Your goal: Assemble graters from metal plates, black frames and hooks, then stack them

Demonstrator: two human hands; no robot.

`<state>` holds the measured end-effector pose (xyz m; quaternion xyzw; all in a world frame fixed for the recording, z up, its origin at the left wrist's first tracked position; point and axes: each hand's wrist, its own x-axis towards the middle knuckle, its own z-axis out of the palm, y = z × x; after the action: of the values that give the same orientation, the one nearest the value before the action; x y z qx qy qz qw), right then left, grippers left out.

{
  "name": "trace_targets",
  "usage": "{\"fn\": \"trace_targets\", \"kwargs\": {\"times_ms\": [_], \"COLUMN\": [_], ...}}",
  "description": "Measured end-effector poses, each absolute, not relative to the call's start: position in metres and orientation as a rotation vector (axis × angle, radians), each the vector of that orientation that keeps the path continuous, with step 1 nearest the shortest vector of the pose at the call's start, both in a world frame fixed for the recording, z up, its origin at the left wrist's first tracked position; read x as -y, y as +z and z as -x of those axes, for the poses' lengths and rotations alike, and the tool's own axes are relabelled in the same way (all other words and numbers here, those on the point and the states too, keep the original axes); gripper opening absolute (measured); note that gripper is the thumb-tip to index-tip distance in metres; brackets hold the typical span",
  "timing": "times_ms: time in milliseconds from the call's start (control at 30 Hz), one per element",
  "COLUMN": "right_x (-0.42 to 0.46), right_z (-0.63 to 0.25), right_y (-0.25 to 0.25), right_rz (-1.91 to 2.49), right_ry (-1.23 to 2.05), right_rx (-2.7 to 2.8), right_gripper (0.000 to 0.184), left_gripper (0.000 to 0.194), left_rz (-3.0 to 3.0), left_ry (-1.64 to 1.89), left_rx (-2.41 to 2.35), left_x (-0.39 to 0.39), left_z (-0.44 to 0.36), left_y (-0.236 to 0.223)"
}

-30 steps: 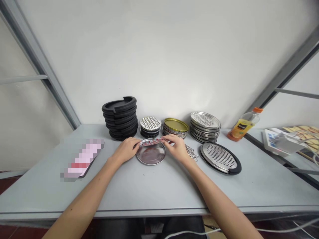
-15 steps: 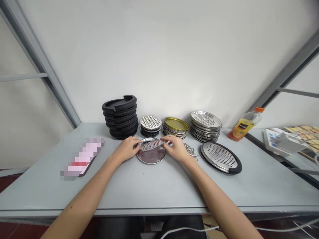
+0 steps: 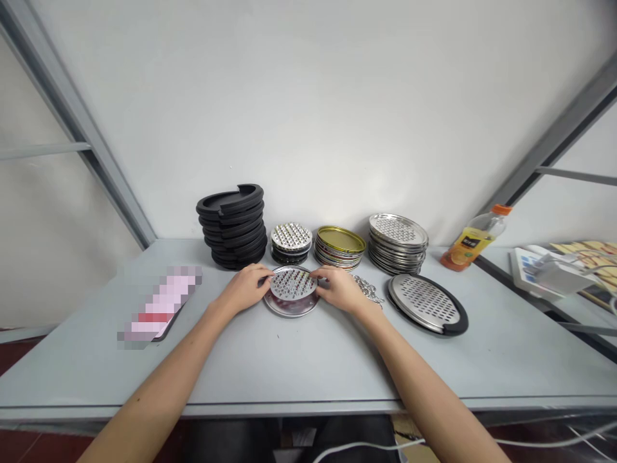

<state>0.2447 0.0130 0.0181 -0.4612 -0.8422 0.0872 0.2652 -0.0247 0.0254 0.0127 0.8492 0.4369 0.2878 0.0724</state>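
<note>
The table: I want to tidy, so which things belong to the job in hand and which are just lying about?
Job in hand:
small studded disc, held by left hand and right hand
metal dish under it
probably also: black stack, studded stack, gold-topped stack, perforated stack, wiry metal pieces, black-rimmed plate

Apparently just lying about:
drink bottle
blurred pink object

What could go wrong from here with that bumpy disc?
The left hand and right hand pinch the studded disc only by its edge, so it might slip onto the round metal plate beneath. It looks rough and could scratch skin. The tall black stack behind the left hand might topple if bumped.
</note>
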Motion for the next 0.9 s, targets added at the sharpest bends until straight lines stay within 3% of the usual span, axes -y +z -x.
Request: {"fn": "trace_targets", "kwargs": {"times_ms": [233, 667, 900], "right_x": [-0.010, -0.007, -0.008], "right_z": [-0.244, -0.248, -0.248], "right_y": [0.023, 0.030, 0.029], "right_rz": [1.233, 1.191, 1.281], "right_ry": [0.242, 0.389, 0.258], "right_rx": [2.311, 2.297, 2.360], "right_gripper": [0.026, 0.033, 0.029], "left_gripper": [0.028, 0.025, 0.024], "left_rz": [-2.548, -2.560, -2.554], "left_ry": [0.845, 0.848, 0.778], "left_rx": [-1.324, -1.301, -1.318], "left_x": [-0.025, -0.023, -0.023], "left_z": [0.024, 0.025, 0.025], "left_y": [0.013, 0.014, 0.016]}}
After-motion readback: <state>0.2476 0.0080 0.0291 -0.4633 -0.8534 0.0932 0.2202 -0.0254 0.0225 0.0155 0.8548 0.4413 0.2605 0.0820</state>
